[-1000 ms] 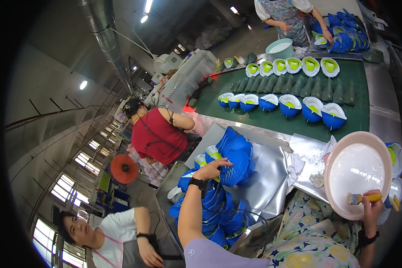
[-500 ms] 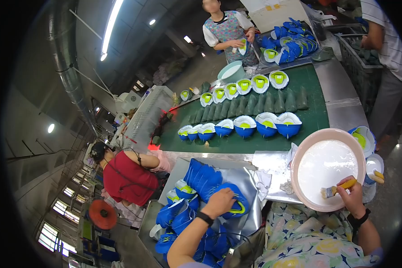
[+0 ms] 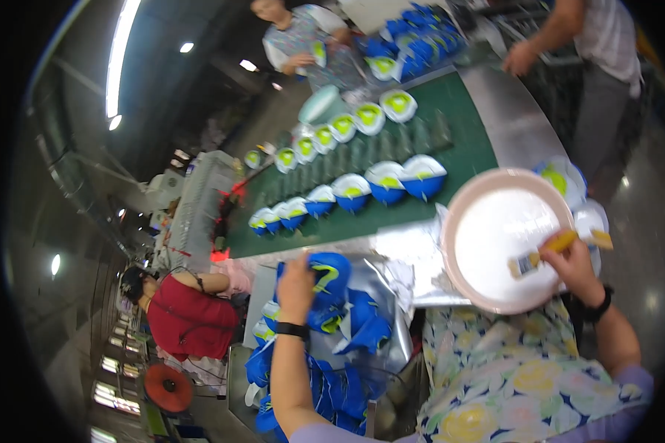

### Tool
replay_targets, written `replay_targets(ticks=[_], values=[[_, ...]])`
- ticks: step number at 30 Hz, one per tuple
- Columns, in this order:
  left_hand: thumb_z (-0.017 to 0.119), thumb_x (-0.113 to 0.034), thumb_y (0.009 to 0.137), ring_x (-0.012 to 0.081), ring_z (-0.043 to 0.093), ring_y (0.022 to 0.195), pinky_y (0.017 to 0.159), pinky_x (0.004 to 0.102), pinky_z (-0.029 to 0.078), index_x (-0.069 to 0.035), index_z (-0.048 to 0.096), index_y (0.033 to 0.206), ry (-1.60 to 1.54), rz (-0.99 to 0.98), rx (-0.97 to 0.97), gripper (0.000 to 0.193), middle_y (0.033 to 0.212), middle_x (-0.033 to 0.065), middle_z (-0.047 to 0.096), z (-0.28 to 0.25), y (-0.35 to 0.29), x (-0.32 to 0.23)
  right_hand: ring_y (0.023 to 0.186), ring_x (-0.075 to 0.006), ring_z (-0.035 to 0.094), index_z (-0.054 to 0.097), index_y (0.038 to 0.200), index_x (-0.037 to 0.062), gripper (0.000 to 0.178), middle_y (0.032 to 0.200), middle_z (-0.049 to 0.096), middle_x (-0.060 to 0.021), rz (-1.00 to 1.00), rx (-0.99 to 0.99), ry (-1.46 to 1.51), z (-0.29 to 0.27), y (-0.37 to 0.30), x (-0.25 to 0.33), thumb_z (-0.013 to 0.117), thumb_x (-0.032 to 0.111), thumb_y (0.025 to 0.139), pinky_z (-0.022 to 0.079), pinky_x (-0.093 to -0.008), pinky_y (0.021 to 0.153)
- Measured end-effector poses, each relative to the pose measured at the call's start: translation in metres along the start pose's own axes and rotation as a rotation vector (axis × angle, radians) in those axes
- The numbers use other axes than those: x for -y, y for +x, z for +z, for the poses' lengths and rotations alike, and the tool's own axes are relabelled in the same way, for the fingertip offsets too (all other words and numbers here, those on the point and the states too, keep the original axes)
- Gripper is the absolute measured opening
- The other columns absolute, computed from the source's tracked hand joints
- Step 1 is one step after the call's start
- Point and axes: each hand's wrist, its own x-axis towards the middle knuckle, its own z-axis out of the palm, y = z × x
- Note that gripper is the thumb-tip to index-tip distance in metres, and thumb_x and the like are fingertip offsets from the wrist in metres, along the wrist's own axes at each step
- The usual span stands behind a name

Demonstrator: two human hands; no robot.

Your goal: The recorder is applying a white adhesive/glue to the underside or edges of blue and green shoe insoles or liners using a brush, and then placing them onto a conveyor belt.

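Note:
My left hand (image 3: 295, 286) is closed at the edge of a blue shoe upper (image 3: 331, 275) with lime-green trim, above a heap of blue uppers (image 3: 347, 384) in a metal bin; motion blurs its fingers. In my right hand (image 3: 573, 267) is a paintbrush (image 3: 545, 253) with a yellow handle. Its bristles hang over the white liquid (image 3: 499, 229) in a large pink basin (image 3: 454, 255), near its front right side.
A green conveyor belt (image 3: 465, 140) carries rows of blue-and-white uppers (image 3: 351, 193) and dark shoe lasts (image 3: 384, 146). Right of the basin stands a white cup (image 3: 590, 218) with another brush (image 3: 601, 239). A co-worker in red (image 3: 192, 314) works at left; others stand across the belt and at right.
My left hand has moved left and away from me, and the uppers beneath it have shifted. The brush stays over the basin. The whole view has swung, so the belt appears farther left.

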Motion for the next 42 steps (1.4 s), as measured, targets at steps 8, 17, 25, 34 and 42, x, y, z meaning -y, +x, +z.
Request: replay_targets(ticks=[8, 17, 25, 34, 42], values=[[0.051, -0.026, 0.1, 0.0262, 0.059, 0.115, 0.1, 0.0414, 0.048, -0.01, 0.049, 0.137, -1.906, -0.476, 0.094, 0.04, 0.128, 0.0104, 0.06, -0.032, -0.012, -0.013, 0.072, -0.0159, 0.064, 0.061, 0.093, 0.0001, 0.018, 0.083, 0.066, -0.0102, -0.131, 0.288, -0.187, 0.051, 0.049, 0.016, 0.069, 0.015, 0.086, 0.05, -0.0284, 0.065], [0.054, -0.031, 0.098, 0.0247, 0.056, 0.121, 0.104, 0.0439, 0.045, -0.009, 0.042, 0.142, -1.99, -0.461, 0.445, 0.05, 0.137, 0.0106, 0.053, 0.03, 0.0, -0.121, 0.084, -0.038, 0.065, 0.061, 0.097, -0.0002, 0.022, 0.087, 0.067, -0.0206, -0.366, 0.653, -0.658, 0.064, 0.046, 0.011, 0.068, 0.015, 0.082, 0.05, -0.0432, 0.076], [0.053, -0.03, 0.099, 0.0248, 0.055, 0.121, 0.104, 0.0439, 0.045, -0.008, 0.042, 0.141, -1.768, -0.172, 0.362, 0.05, 0.136, 0.0107, 0.053, 0.036, 0.024, -0.18, 0.079, -0.0306, 0.065, 0.058, 0.092, 0.002, 0.021, 0.086, 0.066, -0.0164, -0.425, 0.203, -0.29, -0.008, 0.08, 0.064, 0.069, 0.019, 0.085, 0.049, -0.0373, 0.071], [0.051, -0.03, 0.099, 0.0249, 0.055, 0.121, 0.104, 0.0439, 0.045, -0.008, 0.042, 0.141, -1.48, 0.09, 0.158, 0.049, 0.136, 0.0107, 0.053, 0.044, 0.03, -0.242, 0.075, -0.0347, 0.065, 0.057, 0.086, -0.002, 0.029, 0.081, 0.065, -0.0189, -0.353, 0.03, -0.343, -0.008, 0.079, 0.076, 0.07, 0.024, 0.084, 0.05, -0.0391, 0.068], [0.05, -0.029, 0.099, 0.0249, 0.055, 0.122, 0.104, 0.0439, 0.045, -0.007, 0.042, 0.141, -1.236, 0.194, -0.072, 0.048, 0.136, 0.0108, 0.053, 0.057, 0.013, -0.257, 0.063, -0.0203, 0.066, 0.062, 0.09, -0.0065, 0.034, 0.074, 0.067, -0.0163, -0.146, -0.147, -0.271, 0.011, 0.069, 0.048, 0.072, 0.025, 0.085, 0.051, -0.0277, 0.056]])
